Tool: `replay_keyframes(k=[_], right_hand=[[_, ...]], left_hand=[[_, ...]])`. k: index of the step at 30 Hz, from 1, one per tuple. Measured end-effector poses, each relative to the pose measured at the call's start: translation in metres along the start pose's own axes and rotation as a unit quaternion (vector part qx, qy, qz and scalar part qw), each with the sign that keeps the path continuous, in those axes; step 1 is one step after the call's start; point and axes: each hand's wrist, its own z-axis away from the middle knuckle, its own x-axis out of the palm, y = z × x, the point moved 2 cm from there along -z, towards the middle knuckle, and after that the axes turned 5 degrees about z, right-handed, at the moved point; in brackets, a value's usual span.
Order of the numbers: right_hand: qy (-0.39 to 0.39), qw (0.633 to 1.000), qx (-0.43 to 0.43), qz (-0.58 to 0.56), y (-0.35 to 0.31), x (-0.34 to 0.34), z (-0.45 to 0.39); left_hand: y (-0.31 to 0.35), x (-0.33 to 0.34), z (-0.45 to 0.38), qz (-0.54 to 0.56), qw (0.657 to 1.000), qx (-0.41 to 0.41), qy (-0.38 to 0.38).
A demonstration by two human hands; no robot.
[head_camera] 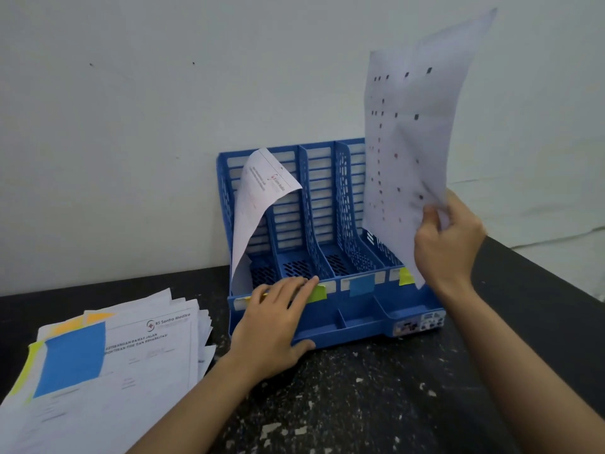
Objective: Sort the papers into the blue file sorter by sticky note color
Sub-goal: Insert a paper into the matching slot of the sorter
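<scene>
Nearest me, at about seven o'clock, the stack of papers [108,365] lies fanned on the dark speckled table [376,398], its top sheet carrying a large blue sticky note [73,360], with orange and yellow-green note edges peeking from the sheets under it. My left hand [273,322] reaches forward at the centre, fingers straight and spread, lying flat over the front rail of the blue file sorter [327,244]; the fingertips cover part of a green sticky note [317,293] on that rail, and my thumb rests by the sorter's low front tray. Along the same rail, toward three o'clock, sit a blue sticky label [361,285] and then a yellow sticky label [405,276], each fronting its own slot. At two o'clock my right hand [448,239] pinches the lower right edge of a single sheet [412,142], thumb and fingers curled on the paper. The sheet stands upright, its printed side away from me, its bottom edge down in front of the rightmost slot just beside the yellow label, its top rising well above the sorter toward one o'clock. Farther back, at eleven o'clock in the sorter, one curled sheet [258,204] already stands in the leftmost slot, its top flopping forward. The sorter backs onto the pale wall [147,126].
</scene>
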Motion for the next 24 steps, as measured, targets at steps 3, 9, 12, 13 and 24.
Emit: replay_keyframes(k=[3, 9, 12, 13, 24], right_hand=[[-0.038, 0.999, 0.023, -0.009, 0.008, 0.026, -0.007], [-0.083, 0.996, 0.017, 0.039, 0.029, 0.068, -0.016], [-0.137, 0.987, 0.012, 0.078, 0.041, 0.077, -0.012], [-0.162, 0.983, 0.018, 0.085, 0.044, 0.078, -0.01], [-0.256, 0.96, 0.004, 0.115, 0.053, 0.068, 0.011]], left_hand=[[0.001, 0.0, 0.001, -0.019, 1.0, -0.001, -0.001], [0.001, 0.001, 0.001, -0.03, 0.999, -0.01, -0.007], [0.001, 0.002, 0.001, -0.03, 0.999, -0.011, -0.007], [0.0, 0.002, 0.001, -0.03, 0.999, -0.013, -0.008], [0.001, 0.0, 0.0, -0.033, 0.999, -0.011, 0.0]])
